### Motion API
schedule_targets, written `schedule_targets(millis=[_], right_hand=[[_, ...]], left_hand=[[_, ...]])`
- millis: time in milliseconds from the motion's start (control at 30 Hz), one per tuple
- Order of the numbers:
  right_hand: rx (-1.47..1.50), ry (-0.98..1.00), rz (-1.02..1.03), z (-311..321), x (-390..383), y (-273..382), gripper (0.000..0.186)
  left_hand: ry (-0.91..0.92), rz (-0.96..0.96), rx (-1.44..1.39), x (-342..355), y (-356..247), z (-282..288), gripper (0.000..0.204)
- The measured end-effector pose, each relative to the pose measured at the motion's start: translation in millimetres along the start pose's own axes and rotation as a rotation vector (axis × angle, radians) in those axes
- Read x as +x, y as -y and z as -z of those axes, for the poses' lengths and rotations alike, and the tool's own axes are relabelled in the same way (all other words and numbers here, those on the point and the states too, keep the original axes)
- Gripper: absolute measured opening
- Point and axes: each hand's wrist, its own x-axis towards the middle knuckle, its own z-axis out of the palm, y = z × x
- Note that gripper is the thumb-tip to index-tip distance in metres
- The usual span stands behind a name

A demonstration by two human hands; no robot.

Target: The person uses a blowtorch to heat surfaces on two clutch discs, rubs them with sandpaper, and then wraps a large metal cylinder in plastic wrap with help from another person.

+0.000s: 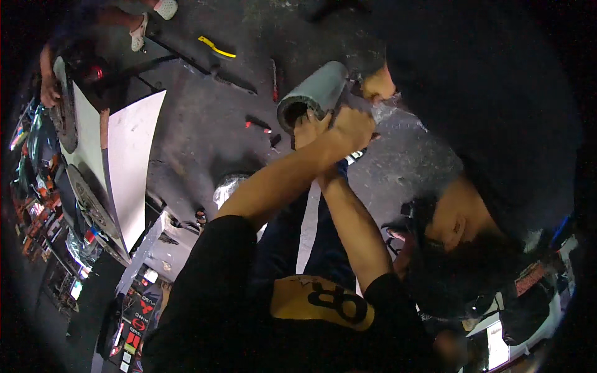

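On the front of the black shirt (pixel 217 283) of the person there is a yellow panel (pixel 283 301), and it carries two big dark letters, which stand upside down in this view. At the lower left, a dark board (pixel 138 303) shows several short words in white capitals, turned over, beside red emblems. Just below the person's left hand (pixel 354 126), a small white patch (pixel 355 156) bears dark marks, too small for reading.
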Motion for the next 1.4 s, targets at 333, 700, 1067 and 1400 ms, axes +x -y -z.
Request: schedule_targets(millis=[333,700,1067,1400], right_hand=[[-0.236,0.291,0.1,39,26,1,0.028],[-0.229,0.186,-0.047,22,36,-7,0.026],[-0.233,-0.063,-0.17,43,60,74,0.05],[-0.04,-0.061,-0.019,55,82,-28,0.042]], left_hand=[[-0.134,-0.28,-0.548,-98,215,11,0.088],[-0.305,0.096,-0.496,-68,179,9,0.066],[-0.535,0.317,-1.061,-52,258,-57,0.051],[-0.51,0.191,-0.603,-24,230,22,0.06]])
